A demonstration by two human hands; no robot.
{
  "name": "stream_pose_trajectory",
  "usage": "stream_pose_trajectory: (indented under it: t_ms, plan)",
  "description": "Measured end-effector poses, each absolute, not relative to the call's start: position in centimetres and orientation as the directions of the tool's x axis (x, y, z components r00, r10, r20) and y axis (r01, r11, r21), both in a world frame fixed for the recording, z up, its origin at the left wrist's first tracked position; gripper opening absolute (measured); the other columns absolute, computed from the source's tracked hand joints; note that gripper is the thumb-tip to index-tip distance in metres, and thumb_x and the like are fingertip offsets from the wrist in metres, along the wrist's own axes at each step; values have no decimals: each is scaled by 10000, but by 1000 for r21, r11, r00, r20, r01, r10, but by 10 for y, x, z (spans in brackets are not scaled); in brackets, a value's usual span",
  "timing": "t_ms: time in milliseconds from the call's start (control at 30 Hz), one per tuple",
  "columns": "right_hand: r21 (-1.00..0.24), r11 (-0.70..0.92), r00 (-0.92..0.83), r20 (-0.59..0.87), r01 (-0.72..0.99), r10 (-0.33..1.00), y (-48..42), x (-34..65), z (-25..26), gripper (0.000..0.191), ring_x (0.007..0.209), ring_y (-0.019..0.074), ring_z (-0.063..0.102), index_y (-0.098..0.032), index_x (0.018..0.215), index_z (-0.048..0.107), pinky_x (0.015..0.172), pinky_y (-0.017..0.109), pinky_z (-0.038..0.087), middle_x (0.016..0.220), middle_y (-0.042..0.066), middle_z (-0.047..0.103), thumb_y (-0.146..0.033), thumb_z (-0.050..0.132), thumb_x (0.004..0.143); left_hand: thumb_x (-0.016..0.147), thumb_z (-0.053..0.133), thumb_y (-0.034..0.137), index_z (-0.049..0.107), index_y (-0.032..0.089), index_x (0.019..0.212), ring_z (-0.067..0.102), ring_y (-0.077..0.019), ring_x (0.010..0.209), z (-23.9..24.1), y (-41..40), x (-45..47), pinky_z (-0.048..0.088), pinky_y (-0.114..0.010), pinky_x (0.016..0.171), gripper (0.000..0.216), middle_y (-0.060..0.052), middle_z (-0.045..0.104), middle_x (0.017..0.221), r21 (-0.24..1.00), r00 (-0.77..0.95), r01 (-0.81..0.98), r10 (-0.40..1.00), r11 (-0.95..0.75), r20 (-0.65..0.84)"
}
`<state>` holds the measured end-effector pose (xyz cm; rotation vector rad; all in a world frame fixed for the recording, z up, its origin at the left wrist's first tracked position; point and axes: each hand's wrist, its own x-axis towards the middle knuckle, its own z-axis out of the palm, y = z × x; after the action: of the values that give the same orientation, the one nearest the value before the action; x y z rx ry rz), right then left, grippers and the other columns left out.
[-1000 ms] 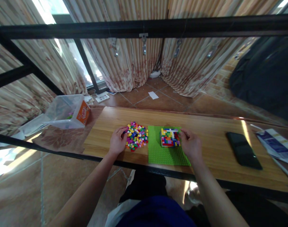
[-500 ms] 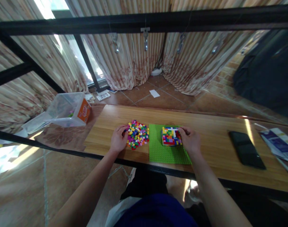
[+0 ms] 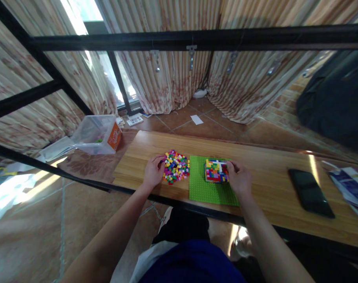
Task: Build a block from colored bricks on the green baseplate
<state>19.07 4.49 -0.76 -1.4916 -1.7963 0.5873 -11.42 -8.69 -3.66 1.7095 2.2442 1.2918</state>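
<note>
A loose pile of small coloured toy bricks [image 3: 176,167] lies on the wooden bench. At its left edge is my left hand [image 3: 154,171], fingers curled in and touching the bricks; what its fingertips hold, if anything, is too small to make out. To the right of the pile lies a green studded baseplate [image 3: 210,195]. A block of multicoloured toy bricks [image 3: 216,171] stands on it, with some white on top. My right hand [image 3: 240,179] is closed at this block's right side, thumb and fingers together. The fingers hide that corner and whatever is between them.
A black phone [image 3: 311,192] lies on the bench [image 3: 267,169] to the right, papers [image 3: 349,186] beyond it. A clear plastic bin [image 3: 93,135] with an orange label is on the floor at left. A black metal bar [image 3: 173,41] with hanging clips crosses ahead, before curtains.
The view has shifted, so the scene sits slightly farther right. Both hands keep nearly the same places, left at the pile and right at the brick block.
</note>
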Motion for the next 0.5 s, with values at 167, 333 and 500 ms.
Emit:
stream_pose_trajectory:
  t_ms: [167, 333, 500]
  plan:
    - [-682, 381, -116, 401, 625, 909, 20, 176, 10, 397, 816, 248, 643, -154, 998, 717, 759, 375, 482, 934, 150, 717, -412, 419, 951, 899, 523, 197, 691, 207, 1021, 638, -218, 1090, -38, -86, -114, 511, -414, 1019, 208, -76, 696, 1122, 629, -408, 775, 806, 58, 428]
    - [-609, 628, -483, 412, 486, 773, -18, 132, 15, 254, 891, 215, 638, -219, 959, 720, 840, 343, 478, 939, 74, 706, -255, 468, 949, 907, 523, 205, 694, 204, 1012, 637, -216, 1089, -41, -86, -115, 511, -408, 1020, 201, -80, 694, 1129, 628, -403, 776, 806, 50, 434]
    - [-315, 728, -704, 210, 608, 679, -32, 102, 3, 274, 890, 236, 591, -196, 935, 737, 807, 343, 422, 922, 98, 693, -92, 486, 903, 902, 529, 195, 690, 203, 1022, 632, -219, 1109, -42, -87, -116, 504, -414, 1034, 201, -82, 689, 1141, 622, -403, 781, 809, 60, 428]
